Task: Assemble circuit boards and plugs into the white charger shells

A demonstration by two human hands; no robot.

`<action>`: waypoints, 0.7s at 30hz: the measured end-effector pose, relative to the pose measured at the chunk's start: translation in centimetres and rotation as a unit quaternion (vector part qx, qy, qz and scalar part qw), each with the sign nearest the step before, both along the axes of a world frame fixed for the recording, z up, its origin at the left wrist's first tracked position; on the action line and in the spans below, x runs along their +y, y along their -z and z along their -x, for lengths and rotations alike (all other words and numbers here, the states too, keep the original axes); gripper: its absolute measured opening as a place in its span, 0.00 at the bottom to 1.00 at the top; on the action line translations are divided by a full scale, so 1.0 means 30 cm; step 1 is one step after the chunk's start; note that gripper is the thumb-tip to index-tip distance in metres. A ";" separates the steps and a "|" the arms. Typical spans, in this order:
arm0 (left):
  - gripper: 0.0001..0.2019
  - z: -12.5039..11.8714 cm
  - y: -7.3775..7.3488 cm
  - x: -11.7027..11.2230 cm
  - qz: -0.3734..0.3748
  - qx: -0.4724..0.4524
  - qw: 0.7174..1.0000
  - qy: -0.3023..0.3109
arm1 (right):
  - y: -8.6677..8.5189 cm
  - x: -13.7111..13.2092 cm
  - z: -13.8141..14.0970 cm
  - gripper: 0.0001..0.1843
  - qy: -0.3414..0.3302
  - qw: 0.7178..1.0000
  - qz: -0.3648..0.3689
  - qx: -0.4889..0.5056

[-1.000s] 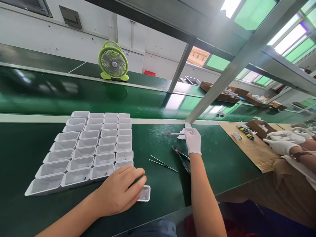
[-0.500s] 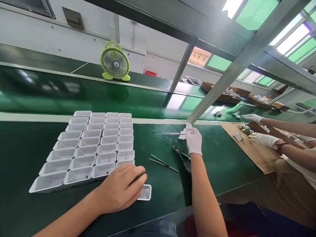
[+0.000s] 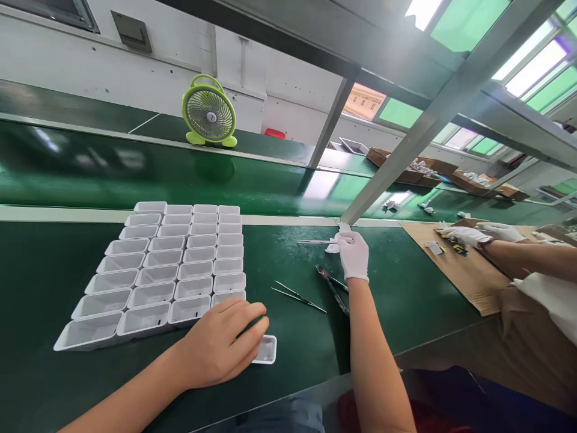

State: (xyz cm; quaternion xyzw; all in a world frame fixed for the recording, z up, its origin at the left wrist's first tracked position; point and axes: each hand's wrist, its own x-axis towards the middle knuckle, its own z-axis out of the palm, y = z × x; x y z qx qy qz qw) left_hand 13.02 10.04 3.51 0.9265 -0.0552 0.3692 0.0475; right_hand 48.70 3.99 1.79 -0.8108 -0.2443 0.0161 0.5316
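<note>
My left hand (image 3: 228,343), bare and loosely curled, rests at the front edge of a grid of white plastic trays (image 3: 144,320). A gap shows between its thumb and index finger, with nothing seen in it. A small white tray (image 3: 267,350) sticks out partly hidden beneath the fingers. My right hand (image 3: 354,255), in a white glove, is closed on metal tweezers (image 3: 311,242) whose tips point left. Crumpled white material (image 3: 333,248) lies against the gloved fingers. A second pair of tweezers (image 3: 300,297) and dark-handled pliers (image 3: 331,285) lie between my hands.
A green fan (image 3: 210,114) stands on the back ledge. A slanted metal post (image 3: 387,168) rises just beyond my right hand. At right, a co-worker's gloved hands (image 3: 464,236) handle small parts over a cardboard sheet (image 3: 469,282). Boxes of parts (image 3: 419,171) stand behind.
My own hands keep their places. The co-worker's hands have shifted over the cardboard, and small parts on the green surface behind have moved left.
</note>
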 end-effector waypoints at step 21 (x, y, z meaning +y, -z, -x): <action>0.08 -0.002 -0.001 0.000 0.003 0.011 1.000 -0.009 | -0.030 -0.004 0.032 0.13 -0.018 0.999 0.045 -0.023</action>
